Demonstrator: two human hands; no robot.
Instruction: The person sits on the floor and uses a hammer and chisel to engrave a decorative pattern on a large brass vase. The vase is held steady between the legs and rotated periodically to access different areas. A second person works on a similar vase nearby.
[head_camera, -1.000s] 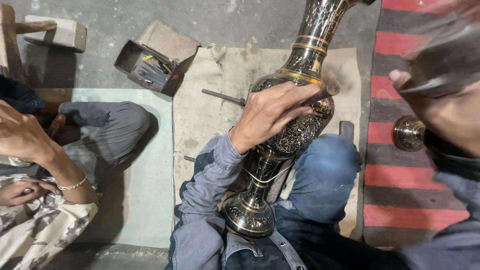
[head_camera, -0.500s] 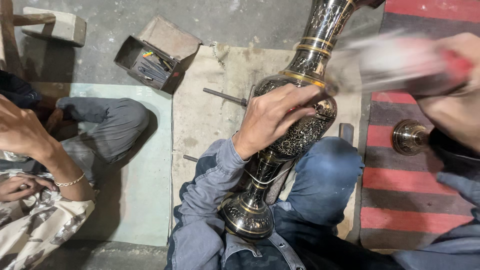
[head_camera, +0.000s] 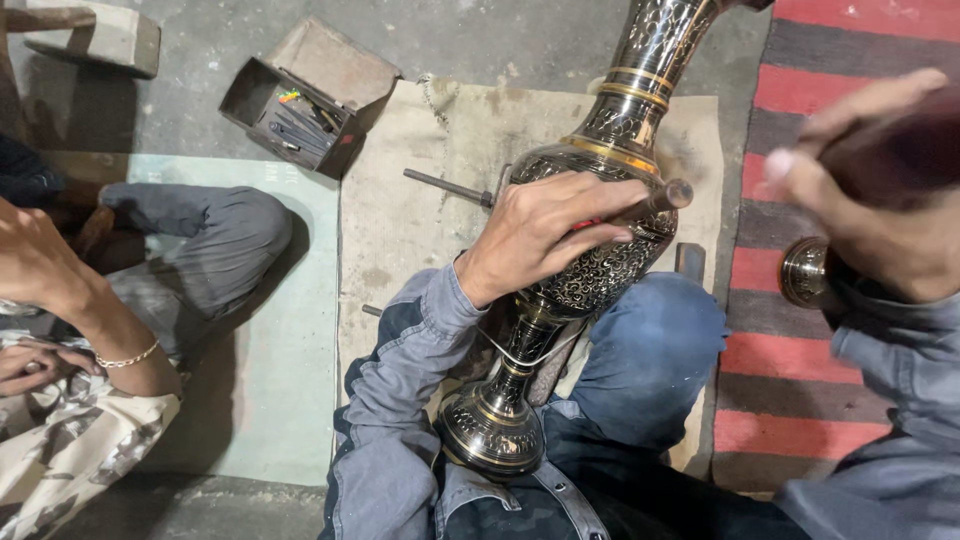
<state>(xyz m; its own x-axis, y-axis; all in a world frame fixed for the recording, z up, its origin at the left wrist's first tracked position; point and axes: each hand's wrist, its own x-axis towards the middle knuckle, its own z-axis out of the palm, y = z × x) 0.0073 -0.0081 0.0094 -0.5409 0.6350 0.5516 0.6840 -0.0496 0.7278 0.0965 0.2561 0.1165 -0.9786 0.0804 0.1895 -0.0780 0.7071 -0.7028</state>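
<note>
A tall engraved black-and-gold metal vase (head_camera: 600, 285) lies tilted across my lap, base (head_camera: 490, 432) toward me and neck (head_camera: 650, 60) pointing away. My left hand (head_camera: 540, 235) rests on its belly and grips a short metal punch (head_camera: 668, 195), whose free end sticks out to the right. My right hand (head_camera: 870, 215) is raised at the right, blurred by motion, closed around a dark tool (head_camera: 900, 150) whose kind I cannot make out. It hangs apart from the vase.
An open metal box (head_camera: 300, 100) of small tools sits at the back left. A metal rod (head_camera: 450, 187) lies on the beige mat (head_camera: 420, 250). A round brass piece (head_camera: 805, 272) rests on the red striped rug (head_camera: 800, 100). Another person's arm (head_camera: 60, 290) and knee (head_camera: 215, 235) are at left.
My right hand swung its tool in toward the vase half a second ago and is now drawn back to the right. The left hand and vase have barely shifted.
</note>
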